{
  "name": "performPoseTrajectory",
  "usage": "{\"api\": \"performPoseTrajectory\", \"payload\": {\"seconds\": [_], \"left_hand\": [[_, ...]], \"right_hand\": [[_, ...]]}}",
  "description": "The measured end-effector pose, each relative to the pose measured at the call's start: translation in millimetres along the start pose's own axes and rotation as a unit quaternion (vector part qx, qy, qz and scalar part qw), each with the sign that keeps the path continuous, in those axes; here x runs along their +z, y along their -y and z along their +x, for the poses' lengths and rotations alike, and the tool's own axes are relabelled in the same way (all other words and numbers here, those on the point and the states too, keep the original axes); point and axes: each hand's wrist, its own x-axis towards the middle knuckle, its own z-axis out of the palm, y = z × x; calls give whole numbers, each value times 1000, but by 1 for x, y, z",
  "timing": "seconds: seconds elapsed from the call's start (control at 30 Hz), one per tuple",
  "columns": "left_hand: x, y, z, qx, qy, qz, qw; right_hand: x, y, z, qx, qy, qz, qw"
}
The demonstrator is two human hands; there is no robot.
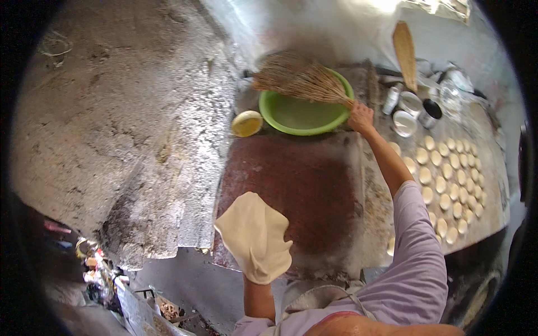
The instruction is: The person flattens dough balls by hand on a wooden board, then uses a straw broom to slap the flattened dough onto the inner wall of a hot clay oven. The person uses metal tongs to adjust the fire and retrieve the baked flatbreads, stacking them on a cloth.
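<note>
A flattened sheet of pale dough (255, 238) hangs draped over my left hand, above the near left of a reddish-brown work board. My left forearm (259, 302) comes up beneath it; the dough hides the hand and its fingers. Farther off to the right, my right hand (361, 116) is closed round the bound end of a straw whisk broom (302, 78). Its bristles fan out to the left over a green basin (308, 131), which has cloudy liquid in it.
A small yellowish bowl (246, 124) sits left of the basin. Many small dough rounds (448, 171) lie on the right-hand surface. Behind them stand cups (404, 123), a clear plastic bottle (450, 96) and an upright wooden paddle (404, 53). A rough stone ledge (129, 123) fills the left.
</note>
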Motion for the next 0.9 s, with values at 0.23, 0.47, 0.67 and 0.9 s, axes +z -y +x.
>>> {"api": "performPoseTrajectory", "payload": {"seconds": [0.23,0.47,0.67,0.9], "left_hand": [[-31,-35,31,-78,-203,-417,883],[-29,-61,111,-40,-82,-423,902],[26,-47,123,-92,195,-361,907],[67,-49,66,119,320,-144,929]], "right_hand": [[1,-11,-26,-157,147,371,903],[-24,-56,-314,73,-54,277,956],[-103,26,-592,152,-80,120,978],[-131,150,-715,197,-78,130,969]]}}
